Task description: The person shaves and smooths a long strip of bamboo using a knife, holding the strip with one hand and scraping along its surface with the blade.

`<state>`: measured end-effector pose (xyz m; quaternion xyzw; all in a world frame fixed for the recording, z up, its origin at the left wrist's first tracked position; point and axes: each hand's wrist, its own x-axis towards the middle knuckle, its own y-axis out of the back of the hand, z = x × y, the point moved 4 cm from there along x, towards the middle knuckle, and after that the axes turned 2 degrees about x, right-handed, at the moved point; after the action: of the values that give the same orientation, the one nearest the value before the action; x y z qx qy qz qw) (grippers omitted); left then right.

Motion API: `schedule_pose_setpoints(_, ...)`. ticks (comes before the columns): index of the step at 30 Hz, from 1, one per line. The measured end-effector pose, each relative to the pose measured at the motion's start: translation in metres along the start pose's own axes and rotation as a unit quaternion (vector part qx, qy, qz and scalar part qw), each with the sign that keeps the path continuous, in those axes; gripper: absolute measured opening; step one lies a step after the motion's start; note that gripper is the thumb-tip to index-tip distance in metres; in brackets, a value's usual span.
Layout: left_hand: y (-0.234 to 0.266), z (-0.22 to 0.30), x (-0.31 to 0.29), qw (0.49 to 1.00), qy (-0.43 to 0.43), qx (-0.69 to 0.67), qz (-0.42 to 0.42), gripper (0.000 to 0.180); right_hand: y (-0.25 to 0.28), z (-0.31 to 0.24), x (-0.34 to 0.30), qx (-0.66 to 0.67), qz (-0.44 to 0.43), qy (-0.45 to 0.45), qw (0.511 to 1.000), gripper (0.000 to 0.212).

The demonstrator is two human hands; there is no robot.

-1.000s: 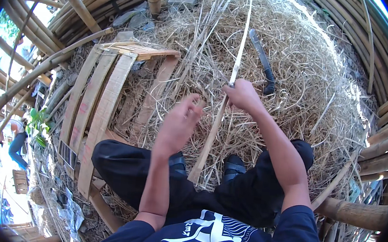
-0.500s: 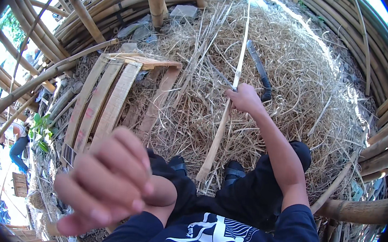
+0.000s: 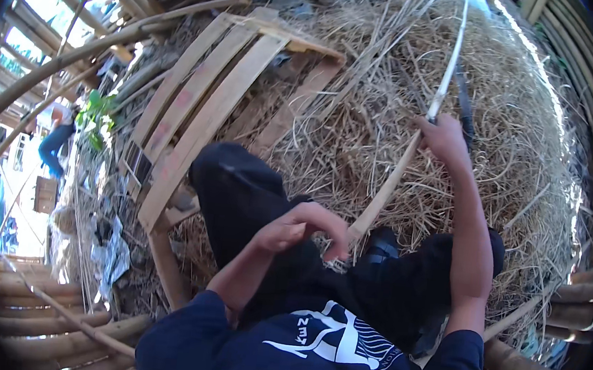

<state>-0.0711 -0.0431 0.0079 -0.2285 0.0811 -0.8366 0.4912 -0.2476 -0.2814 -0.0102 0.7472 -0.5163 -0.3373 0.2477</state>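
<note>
A long pale bamboo strip [image 3: 395,173] slants from the far right down toward my lap. My right hand [image 3: 447,139] is closed around it near its middle. A thin dark blade seems to stick out beside those fingers, though its handle is hidden. Just beyond the right hand lies a machete [image 3: 465,105] with a dark handle, partly covered by the hand and strip. My left hand [image 3: 299,229] hovers over my lap with fingers bent and apart, holding nothing. Its fingertips are close to the strip's near end; whether they touch I cannot tell.
Bamboo shavings [image 3: 526,171] cover the ground in a thick heap. To the left, a slatted wooden crate [image 3: 210,116] lies tilted beside my knee. Bamboo poles [image 3: 42,82] wall the space around. Another person [image 3: 57,139] is outside at the far left.
My left hand has dropped from close to the camera down to the strip's near end. The view has turned left, and my left knee has come up beside the crate. The right hand keeps its grip.
</note>
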Motion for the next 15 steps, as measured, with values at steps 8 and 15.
schedule_pose_setpoints(8,-0.015,0.005,-0.079,0.967,-0.073,-0.239,0.048,0.081,-0.002,0.007,0.006,-0.027,-0.019,-0.011,0.999,0.044)
schedule_pose_setpoints(15,0.013,-0.040,-0.107,0.831,0.470,-0.128,0.267,0.034,-0.004,0.002,0.009,-0.010,-0.008,0.007,1.000,0.048)
